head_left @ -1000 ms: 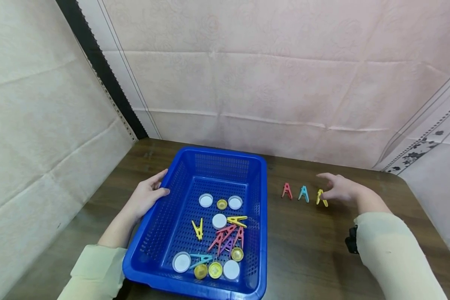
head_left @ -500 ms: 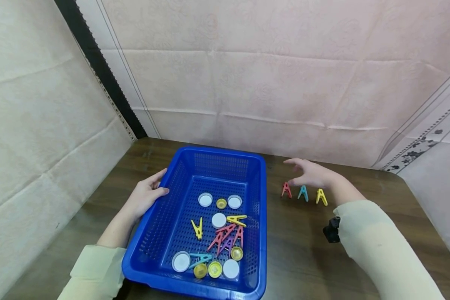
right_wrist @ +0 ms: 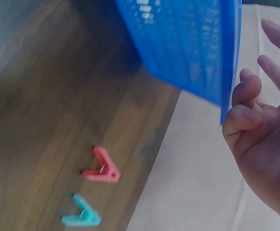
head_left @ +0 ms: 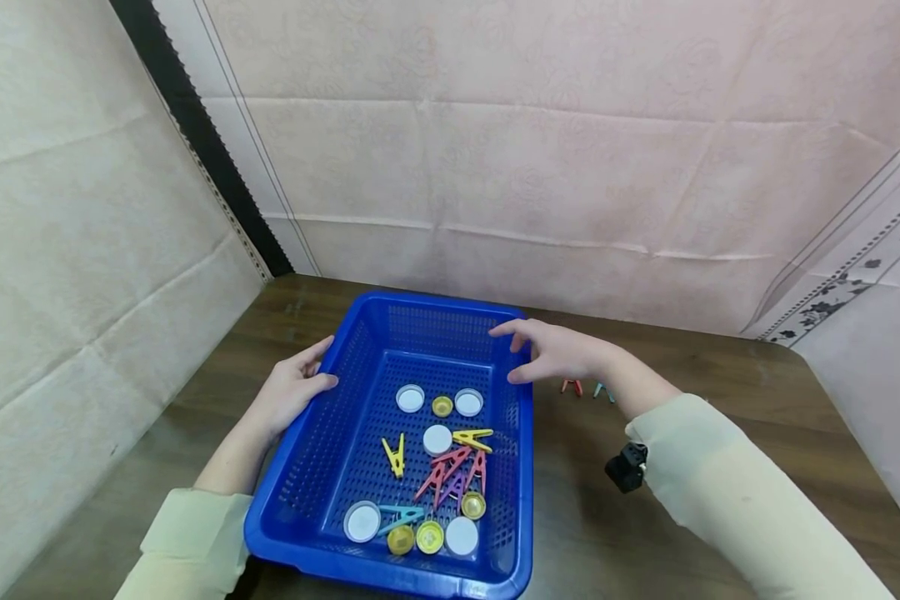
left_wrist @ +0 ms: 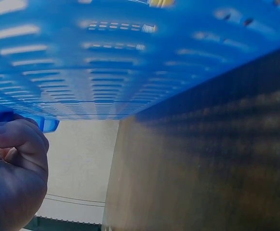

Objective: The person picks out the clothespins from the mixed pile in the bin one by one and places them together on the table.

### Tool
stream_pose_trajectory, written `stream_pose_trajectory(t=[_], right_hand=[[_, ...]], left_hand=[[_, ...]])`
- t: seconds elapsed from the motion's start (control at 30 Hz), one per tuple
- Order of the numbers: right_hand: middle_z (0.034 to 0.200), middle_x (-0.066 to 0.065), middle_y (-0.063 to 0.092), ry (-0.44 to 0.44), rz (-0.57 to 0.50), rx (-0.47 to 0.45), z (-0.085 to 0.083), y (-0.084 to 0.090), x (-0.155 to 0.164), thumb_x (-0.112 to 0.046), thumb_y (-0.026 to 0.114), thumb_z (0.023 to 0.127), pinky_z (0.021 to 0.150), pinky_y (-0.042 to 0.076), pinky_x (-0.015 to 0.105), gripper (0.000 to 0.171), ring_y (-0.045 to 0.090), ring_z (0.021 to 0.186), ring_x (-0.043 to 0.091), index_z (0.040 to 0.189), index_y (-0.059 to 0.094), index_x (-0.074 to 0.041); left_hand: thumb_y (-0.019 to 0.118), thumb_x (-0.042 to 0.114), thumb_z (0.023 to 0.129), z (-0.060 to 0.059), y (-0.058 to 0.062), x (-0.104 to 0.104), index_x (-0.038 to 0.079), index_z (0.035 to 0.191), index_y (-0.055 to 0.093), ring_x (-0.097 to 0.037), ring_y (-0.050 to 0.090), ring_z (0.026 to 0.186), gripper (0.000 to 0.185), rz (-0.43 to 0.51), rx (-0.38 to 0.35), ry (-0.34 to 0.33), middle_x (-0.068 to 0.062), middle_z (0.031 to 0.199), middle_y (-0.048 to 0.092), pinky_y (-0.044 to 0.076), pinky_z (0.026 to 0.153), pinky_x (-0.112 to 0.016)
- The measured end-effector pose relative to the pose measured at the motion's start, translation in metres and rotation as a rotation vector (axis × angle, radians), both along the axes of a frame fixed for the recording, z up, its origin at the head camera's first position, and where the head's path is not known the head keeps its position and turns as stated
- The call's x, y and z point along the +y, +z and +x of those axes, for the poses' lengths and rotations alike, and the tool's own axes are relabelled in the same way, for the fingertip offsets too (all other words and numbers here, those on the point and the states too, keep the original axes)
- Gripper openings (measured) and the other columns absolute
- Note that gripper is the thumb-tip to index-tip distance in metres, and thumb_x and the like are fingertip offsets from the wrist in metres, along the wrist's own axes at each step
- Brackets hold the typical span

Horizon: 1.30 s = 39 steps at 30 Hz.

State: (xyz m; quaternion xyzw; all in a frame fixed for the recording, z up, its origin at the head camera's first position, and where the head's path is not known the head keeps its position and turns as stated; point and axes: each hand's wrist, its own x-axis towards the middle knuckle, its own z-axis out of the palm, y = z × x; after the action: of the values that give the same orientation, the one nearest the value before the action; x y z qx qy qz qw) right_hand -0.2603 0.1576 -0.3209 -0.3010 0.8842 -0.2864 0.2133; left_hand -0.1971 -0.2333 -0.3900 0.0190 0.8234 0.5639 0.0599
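Observation:
A blue plastic basket (head_left: 450,302) stands on the table. Its left rim is gripped by my left hand (head_left: 288,393), the thumb lying on top; the left wrist view shows the same hand (left_wrist: 19,168) curled at the rim. Over the right rim hovers my right hand (head_left: 558,350), fingers spread and holding nothing, as the right wrist view confirms. Inside the basket lie white caps (head_left: 410,398), yellow caps (head_left: 430,537), a yellow clothespin (head_left: 396,460), a turquoise clothespin (head_left: 402,517) and a heap of red and purple clothespins (head_left: 453,490).
On the table to the basket's right are a red clothespin (right_wrist: 102,168) and a turquoise clothespin (right_wrist: 83,214), partly behind my right forearm in the head view. A pale cloth wall (head_left: 495,183) rises behind the table (head_left: 592,542).
My right hand has moved left, from beside the yellow clothespin on the table to above the basket's right rim. That clothespin is now hidden behind my forearm. The left hand has stayed put.

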Motion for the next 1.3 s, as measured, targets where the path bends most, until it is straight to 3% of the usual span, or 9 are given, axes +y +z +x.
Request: stream_pose_trajectory(t=[0.43,0.8,1.3], right_hand=[[0.123,0.006,0.049,0.095,0.114,0.006,0.009,0.01,-0.052,-0.042,0.068,0.082,0.089,0.044,0.043,0.068,0.048,0.112,0.027,0.141,0.039,-0.026],[0.124,0.003,0.051,0.158,0.088,-0.001,0.01,0.027,-0.097,-0.04,0.066,0.084,0.095,0.042,0.041,0.064,0.048,0.115,0.022,0.141,0.04,-0.025],[0.126,0.007,0.051,0.166,0.056,-0.065,0.016,0.006,-0.127,-0.04,0.066,0.085,0.091,0.044,0.039,0.065,0.05,0.107,0.018,0.142,0.04,-0.024]], left_hand=[[0.059,0.017,0.09,0.004,0.003,0.001,0.014,0.149,0.027,-0.027,0.066,0.072,0.067,-0.001,0.016,-0.015,-0.02,0.103,0.063,0.056,0.058,-0.039],[0.059,0.019,0.091,0.005,0.003,0.001,0.016,0.149,0.026,-0.025,0.066,0.071,0.067,-0.018,0.02,-0.006,-0.018,0.098,0.061,0.055,0.058,-0.038],[0.057,0.017,0.092,0.007,0.006,0.001,0.013,0.149,0.026,-0.025,0.066,0.072,0.065,-0.011,0.01,-0.011,-0.018,0.097,0.061,0.056,0.059,-0.038]])
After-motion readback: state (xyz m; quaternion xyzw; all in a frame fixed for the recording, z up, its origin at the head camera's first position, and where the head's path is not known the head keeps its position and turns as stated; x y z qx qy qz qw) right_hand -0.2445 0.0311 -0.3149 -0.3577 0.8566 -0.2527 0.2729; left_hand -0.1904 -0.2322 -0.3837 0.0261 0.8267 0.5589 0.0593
